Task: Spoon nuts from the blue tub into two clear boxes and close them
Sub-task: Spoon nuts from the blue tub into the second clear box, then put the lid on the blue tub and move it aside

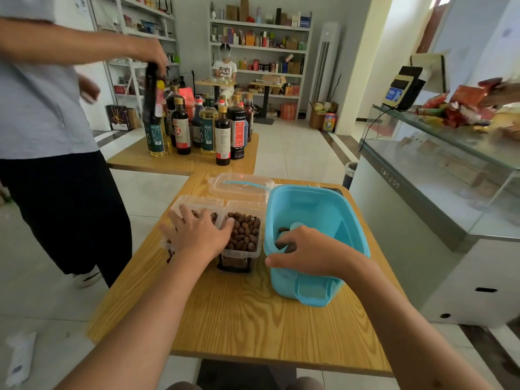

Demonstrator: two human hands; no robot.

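- The wooden counter (242, 313) fills the lower middle of the frame, with both forearms reaching in from the bottom edge.
- The right hand (308, 253) is at the near left rim of the blue tub (315, 240), right of centre. Its fingers are curled down inside and its thumb lies outside the wall. What the fingers hold is hidden. A pale blue rounded piece shows just above the knuckles, but I cannot tell if it is a spoon.
- Only a few dark nuts (282, 229) show in the tub, beside the fingers. The rest of its floor looks bare blue.
- The left hand (197, 232) lies flat with fingers spread over the left clear box (194, 218). The hand covers most of that box, so its fill is hard to judge. Some brown nuts peek out past the fingertips.
- The right clear box (243, 235), touching the left one and just left of the tub, is open and heaped with brown nuts.
- A dark thing under that box's near edge is too dim to make out.
- Behind the boxes, a clear lid (240, 187) with a blue strip lies on the counter's far edge.
- Further back, upper left of centre, a second counter carries a cluster of bottles (208, 128).
- A standing person (42, 108) at the left edge, cut off by the frame, grips one bottle by its neck.
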